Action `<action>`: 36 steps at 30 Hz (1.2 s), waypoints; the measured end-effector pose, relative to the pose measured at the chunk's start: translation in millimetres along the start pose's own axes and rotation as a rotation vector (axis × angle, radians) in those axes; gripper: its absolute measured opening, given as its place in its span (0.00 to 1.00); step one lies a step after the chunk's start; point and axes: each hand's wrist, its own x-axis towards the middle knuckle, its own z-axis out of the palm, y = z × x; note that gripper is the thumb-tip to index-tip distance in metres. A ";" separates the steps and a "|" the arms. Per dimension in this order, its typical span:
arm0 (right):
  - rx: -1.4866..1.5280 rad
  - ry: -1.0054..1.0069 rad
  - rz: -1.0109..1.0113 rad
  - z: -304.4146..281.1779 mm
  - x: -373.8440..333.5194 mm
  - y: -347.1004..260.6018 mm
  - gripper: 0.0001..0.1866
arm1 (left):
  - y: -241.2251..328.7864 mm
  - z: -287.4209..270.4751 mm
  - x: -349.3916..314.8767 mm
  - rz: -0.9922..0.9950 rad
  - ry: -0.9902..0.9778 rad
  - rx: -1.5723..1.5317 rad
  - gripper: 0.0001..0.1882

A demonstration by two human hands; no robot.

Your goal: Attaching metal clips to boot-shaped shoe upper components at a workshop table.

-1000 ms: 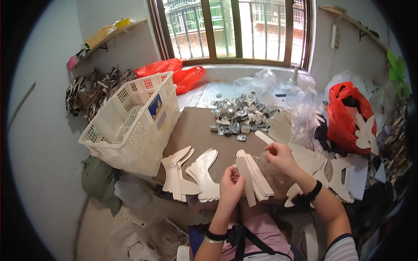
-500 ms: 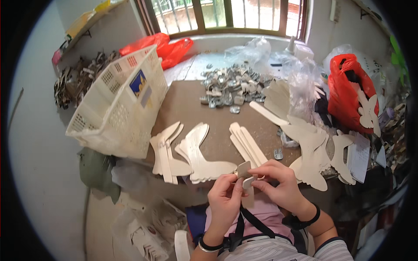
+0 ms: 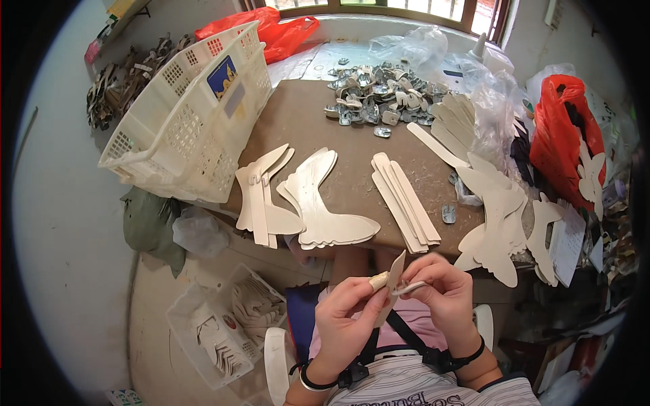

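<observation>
My left hand grips a flat cream strap between thumb and fingers, the strap standing edge-on above my lap. A pale wrap covers one of its fingertips. My right hand pinches a small pale buckle with rounded edges against the strap; whether the strap passes through it I cannot tell. Just beyond the hands, a stack of similar cream straps lies on the brown table. Curved cream cut pieces lie in stacks to its left.
A white plastic crate leans at the table's left. Loose metal buckles are heaped at the back; a single one lies near the right. More cut pieces and a red bag are at right. A clear bin stands on the floor.
The view has tipped downward, so the table sits higher in it. My hands have turned the strap edge-on, and the buckle now shows from its side in my right hand.
</observation>
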 end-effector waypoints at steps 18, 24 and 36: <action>-0.080 -0.030 0.027 -2.2 6.0 -3.5 0.08 | -2.1 -3.2 2.5 0.054 -0.014 0.079 0.11; -0.093 -0.036 0.036 -0.5 8.1 1.0 0.07 | -1.4 -8.3 4.3 0.094 -0.058 0.161 0.12; 0.163 -0.019 0.139 13.0 8.7 -1.5 0.08 | 13.0 -8.6 7.1 0.125 -0.079 0.252 0.13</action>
